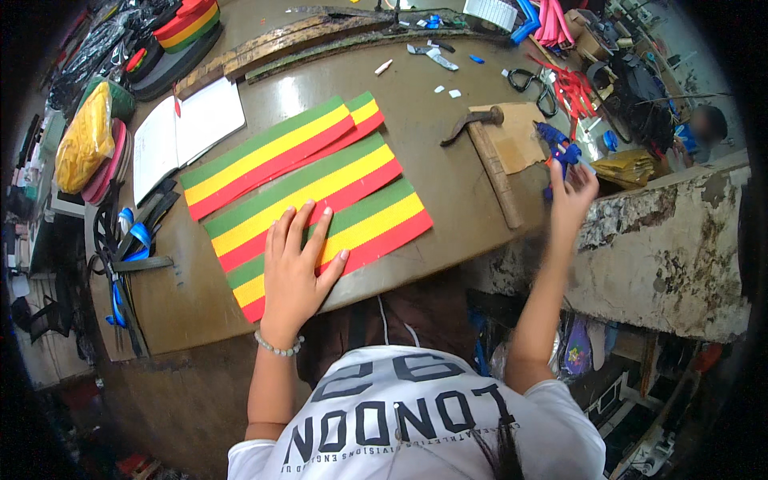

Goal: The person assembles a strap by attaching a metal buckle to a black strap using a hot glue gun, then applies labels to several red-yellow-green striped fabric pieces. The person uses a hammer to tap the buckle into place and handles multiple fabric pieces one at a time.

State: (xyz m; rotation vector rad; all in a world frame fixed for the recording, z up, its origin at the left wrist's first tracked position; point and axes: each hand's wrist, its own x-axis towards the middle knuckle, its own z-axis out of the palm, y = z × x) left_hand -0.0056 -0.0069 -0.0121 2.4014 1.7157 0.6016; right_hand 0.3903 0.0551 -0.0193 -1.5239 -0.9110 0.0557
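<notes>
My left hand [294, 260] lies flat with fingers spread on several green, yellow and red striped strips [308, 200], pressing on the nearer ones. The strips overlap one another on the brown table. A bracelet of pale beads [279, 346] circles my left wrist. Off to the right, my right hand [574, 198] is at a blue glue gun [562, 150], its thumb and fingers curled about the rear of the gun, where a whitish stick shows. The fingers cover part of the gun. A hammer [494, 164] with a wooden handle lies just left of it.
An open notebook [188, 132] and black-handled tools with blue parts [132, 248] lie on the left. Beyond are wooden bars [280, 52] and a striped roll [188, 28]. Scissors [532, 86], cardboard [516, 140] and red strips [572, 88] lie at the right; a worn ledge [664, 244] adjoins the table.
</notes>
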